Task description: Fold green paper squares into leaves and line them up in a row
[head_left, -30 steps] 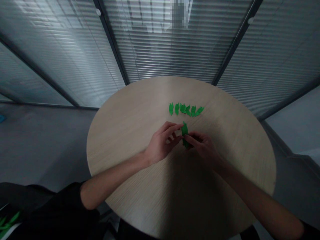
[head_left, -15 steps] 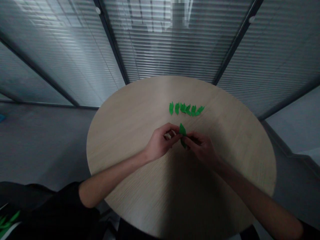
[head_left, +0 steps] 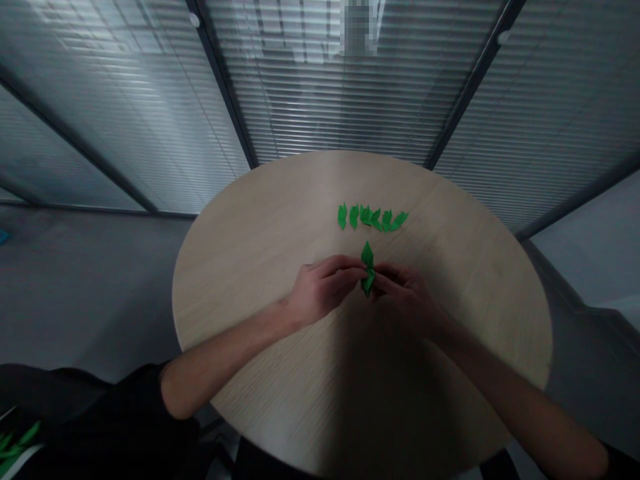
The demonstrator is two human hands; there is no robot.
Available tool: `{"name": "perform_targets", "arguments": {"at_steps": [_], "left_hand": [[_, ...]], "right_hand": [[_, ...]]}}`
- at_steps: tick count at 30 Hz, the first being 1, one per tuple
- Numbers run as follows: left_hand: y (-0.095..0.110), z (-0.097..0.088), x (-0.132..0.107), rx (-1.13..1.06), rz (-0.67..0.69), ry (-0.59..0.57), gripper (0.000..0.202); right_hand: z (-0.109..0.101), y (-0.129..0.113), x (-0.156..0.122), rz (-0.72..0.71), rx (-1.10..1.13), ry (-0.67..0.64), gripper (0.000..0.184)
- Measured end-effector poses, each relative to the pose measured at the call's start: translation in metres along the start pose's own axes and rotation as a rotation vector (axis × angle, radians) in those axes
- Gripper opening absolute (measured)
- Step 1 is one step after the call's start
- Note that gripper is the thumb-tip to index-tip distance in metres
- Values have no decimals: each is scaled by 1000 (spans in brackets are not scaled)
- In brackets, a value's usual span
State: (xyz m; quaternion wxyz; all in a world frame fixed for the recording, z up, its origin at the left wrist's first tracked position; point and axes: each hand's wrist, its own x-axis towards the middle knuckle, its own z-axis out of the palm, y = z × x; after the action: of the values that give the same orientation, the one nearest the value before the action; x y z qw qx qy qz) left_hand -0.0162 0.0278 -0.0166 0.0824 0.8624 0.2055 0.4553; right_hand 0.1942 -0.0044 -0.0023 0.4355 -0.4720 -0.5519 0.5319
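Note:
A small folded green paper piece (head_left: 368, 267) is pinched between both of my hands over the middle of the round wooden table (head_left: 260, 253). My left hand (head_left: 323, 290) grips it from the left with fingers pressed together. My right hand (head_left: 405, 297) grips it from the right in the same way. Its pointed tip sticks up above my fingertips. A row of several folded green paper pieces (head_left: 373, 218) lies on the table just beyond my hands.
Glass walls with closed blinds (head_left: 320, 87) and dark frames stand behind the table. Grey floor (head_left: 85, 287) lies to the left. Some green strips (head_left: 13, 443) show at the bottom left corner beside my dark sleeve.
My left fingers have closed flatter over the green piece, and both hands have shifted slightly. The piece has turned, so its tip now points up above my fingers.

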Motion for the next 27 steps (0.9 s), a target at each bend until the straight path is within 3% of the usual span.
{"name": "perform_targets", "arguments": {"at_steps": [8, 13, 18, 22, 27], "left_hand": [[2, 3, 2, 50, 14, 7, 20], [5, 7, 5, -180, -195, 46, 14], [8, 6, 10, -236, -448, 9, 6], [8, 6, 12, -298, -516, -29, 7], [6, 9, 9, -344, -503, -53, 9]], "right_hand": [[1, 4, 1, -63, -27, 68, 31], [4, 3, -2, -46, -67, 54, 28], [4, 2, -2, -36, -62, 61, 28], [2, 2, -2, -26, -76, 59, 27], [2, 3, -1, -26, -92, 63, 30]]}}
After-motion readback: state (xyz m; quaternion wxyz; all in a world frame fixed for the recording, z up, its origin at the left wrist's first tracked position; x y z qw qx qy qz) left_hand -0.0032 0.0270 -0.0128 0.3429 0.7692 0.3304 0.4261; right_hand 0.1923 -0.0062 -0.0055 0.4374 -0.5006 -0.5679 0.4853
